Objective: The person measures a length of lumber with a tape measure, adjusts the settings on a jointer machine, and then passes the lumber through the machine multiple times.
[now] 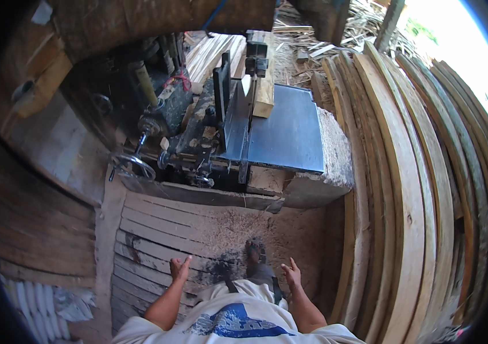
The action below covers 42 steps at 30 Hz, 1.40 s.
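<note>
While both hands are held apart before the body, left hand (179,269) and right hand (292,275) each with thumb and fingers spread, a squared timber (264,97) lies across the far part of the metal saw table (290,132). An upright black plate (221,94) stands left of it, a handwheel (151,171) juts out nearer, long planks (401,189) crowd the right, and sawdust (238,223) covers the floor.

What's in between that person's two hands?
In the head view, a leg and dusty floor with a black patch lie between the left hand and right hand.
</note>
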Motion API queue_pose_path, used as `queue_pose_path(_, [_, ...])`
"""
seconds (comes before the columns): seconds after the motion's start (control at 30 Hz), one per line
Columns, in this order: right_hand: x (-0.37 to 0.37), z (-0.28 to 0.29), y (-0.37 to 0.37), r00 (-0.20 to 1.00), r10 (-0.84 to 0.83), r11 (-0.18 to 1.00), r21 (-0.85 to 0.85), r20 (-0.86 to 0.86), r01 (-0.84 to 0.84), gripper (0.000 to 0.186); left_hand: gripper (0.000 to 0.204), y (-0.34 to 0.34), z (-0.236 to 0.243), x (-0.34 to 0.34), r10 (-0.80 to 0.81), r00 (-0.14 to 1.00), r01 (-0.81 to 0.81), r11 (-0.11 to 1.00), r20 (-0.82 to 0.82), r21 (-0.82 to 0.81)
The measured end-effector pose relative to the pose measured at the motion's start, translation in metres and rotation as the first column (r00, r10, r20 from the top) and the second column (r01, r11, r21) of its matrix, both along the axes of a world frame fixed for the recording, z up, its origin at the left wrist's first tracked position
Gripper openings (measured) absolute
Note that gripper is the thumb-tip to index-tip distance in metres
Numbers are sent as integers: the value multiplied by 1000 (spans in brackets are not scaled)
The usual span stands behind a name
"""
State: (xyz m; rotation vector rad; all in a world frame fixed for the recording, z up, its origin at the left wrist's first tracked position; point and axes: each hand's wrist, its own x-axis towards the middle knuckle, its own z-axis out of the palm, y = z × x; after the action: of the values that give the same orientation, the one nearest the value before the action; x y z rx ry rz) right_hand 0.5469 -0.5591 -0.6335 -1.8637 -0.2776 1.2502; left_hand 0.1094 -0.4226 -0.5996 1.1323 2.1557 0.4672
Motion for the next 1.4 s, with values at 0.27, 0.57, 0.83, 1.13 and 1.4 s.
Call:
queue_pose_path(0.27, [-125, -13, -69, 981, -121, 990, -88, -151, 108, 84, 71, -45, 6, -49, -197, 980, 196, 964, 12, -177])
queue_pose_path(0.57, [-135, 49, -27, 944, -289, 901, 379, 156, 213, 69, 90, 48, 70, 115, -132, 605, 387, 910, 785, -145])
queue_pose_path(0.83, [-116, 132, -88, 972, 53, 993, 88, 231, -75, 73, 85, -116, 38, 171, -133, 454, 552, 818, 881, -161])
queue_pose_path(1.13, [-201, 133, -409, 820, -320, 905, 104, -475, 413, 60, 90, -388, 76, 60, -665, 111, 985, 174, 738, 8])
queue_pose_path(1.4, [-264, 152, -524, 838, -400, 902, 1, -372, 431, 64, 71, -291, 97, 62, -568, -138, 851, -487, 811, -197])
